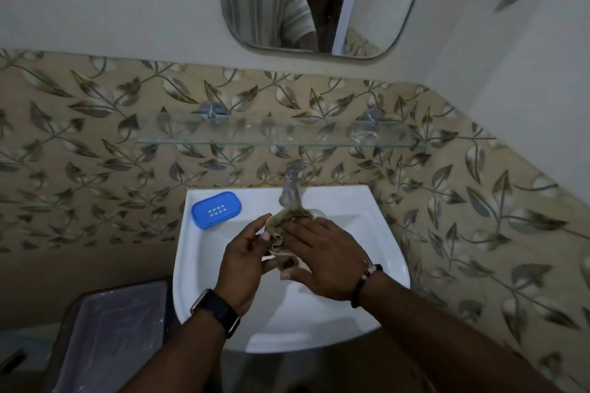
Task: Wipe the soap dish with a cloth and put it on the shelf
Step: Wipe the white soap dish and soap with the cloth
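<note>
dim, even indoor light, soft overall blur, wide-angle bending at the edges, faint sheen on the sink

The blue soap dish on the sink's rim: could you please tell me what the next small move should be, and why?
Probably bring the cloth over to the blue soap dish. It lies untouched on the left rim of the sink, while the left hand holds the cloth over the basin and the straight fingers of the right hand press on it.
</note>
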{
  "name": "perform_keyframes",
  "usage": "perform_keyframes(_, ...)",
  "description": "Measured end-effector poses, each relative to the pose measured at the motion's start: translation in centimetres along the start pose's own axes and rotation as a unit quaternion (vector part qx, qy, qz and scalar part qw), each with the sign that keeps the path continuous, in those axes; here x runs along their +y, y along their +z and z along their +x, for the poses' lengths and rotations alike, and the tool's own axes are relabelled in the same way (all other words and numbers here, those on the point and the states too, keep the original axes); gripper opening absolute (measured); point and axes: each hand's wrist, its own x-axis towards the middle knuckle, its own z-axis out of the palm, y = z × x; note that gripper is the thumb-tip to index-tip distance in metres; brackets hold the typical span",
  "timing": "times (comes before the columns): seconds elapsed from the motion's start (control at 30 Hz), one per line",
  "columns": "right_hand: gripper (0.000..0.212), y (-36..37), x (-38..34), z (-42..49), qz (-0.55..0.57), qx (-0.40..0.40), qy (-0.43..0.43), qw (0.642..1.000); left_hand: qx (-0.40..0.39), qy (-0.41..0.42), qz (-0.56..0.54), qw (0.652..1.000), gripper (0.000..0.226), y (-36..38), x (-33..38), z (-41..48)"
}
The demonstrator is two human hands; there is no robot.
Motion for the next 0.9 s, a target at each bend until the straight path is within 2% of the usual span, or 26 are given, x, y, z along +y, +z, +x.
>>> perform_keyframes(0.07, 0.06, -0.5, -0.7, 0.5, -0.038, 0.013, 0.026, 0.999, 0.007, 0.013, -0.003, 1.0, 0.032, -0.1, 0.5, -0.2)
perform_keyframes(0.17, 0.048, -1.1, -2.6, 1.2, -0.094, 0.052, 0.069, 0.992, 0.015, 0.028, -0.003, 0.999, 0.03, -0.8, 0.9, -0.8)
perform_keyframes(0.23, 0.039, -0.6, -4.3, 1.6, -0.086, 0.064, 0.08, 0.991, 0.025, 0.03, 0.002, 0.999, 0.03, -1.2, 1.0, -1.2)
perform_keyframes(0.3, 0.033, 0.1, -6.0, 2.2, -0.028, 0.038, 0.079, 0.996, 0.03, 0.028, 0.018, 0.999, 0.029, -1.6, 1.0, -1.6)
perform_keyframes(0.4, 0.033, 0.6, -6.6, 2.1, 0.115, -0.014, 0.08, 0.99, 0.023, 0.021, 0.024, 0.999, 0.028, -2.0, 0.9, -1.7)
perform_keyframes(0.47, 0.041, 0.0, -5.7, 1.7, 0.165, -0.023, 0.027, 0.986, 0.021, 0.019, 0.023, 0.999, 0.028, -2.0, 1.3, -1.7)
perform_keyframes(0.5, 0.046, -0.5, -4.9, 1.5, 0.152, -0.025, -0.011, 0.988, 0.024, 0.019, 0.024, 0.999, 0.028, -1.9, 1.4, -1.6)
perform_keyframes(0.57, 0.052, -1.4, -2.9, 1.4, 0.043, -0.013, -0.073, 0.996, 0.038, 0.03, 0.019, 0.999, 0.029, -1.6, 1.5, -1.7)
perform_keyframes(0.63, 0.048, -2.2, -0.9, 1.5, -0.069, -0.01, -0.078, 0.995, 0.059, 0.045, 0.012, 0.997, 0.031, -1.3, 1.8, -1.7)
perform_keyframes(0.7, 0.037, -2.5, 0.0, 1.5, -0.132, -0.012, -0.06, 0.989, 0.068, 0.064, 0.025, 0.995, 0.032, -0.9, 2.3, -1.6)
perform_keyframes(0.8, 0.023, -1.6, -1.1, 1.5, -0.123, 0.026, -0.02, 0.992, 0.085, 0.077, 0.04, 0.993, 0.032, 0.1, 2.6, -1.3)
perform_keyframes(0.9, 0.032, -1.1, -2.1, 0.9, -0.035, 0.026, 0.015, 0.999, 0.098, 0.078, 0.057, 0.99, 0.032, 0.9, 2.3, -1.1)
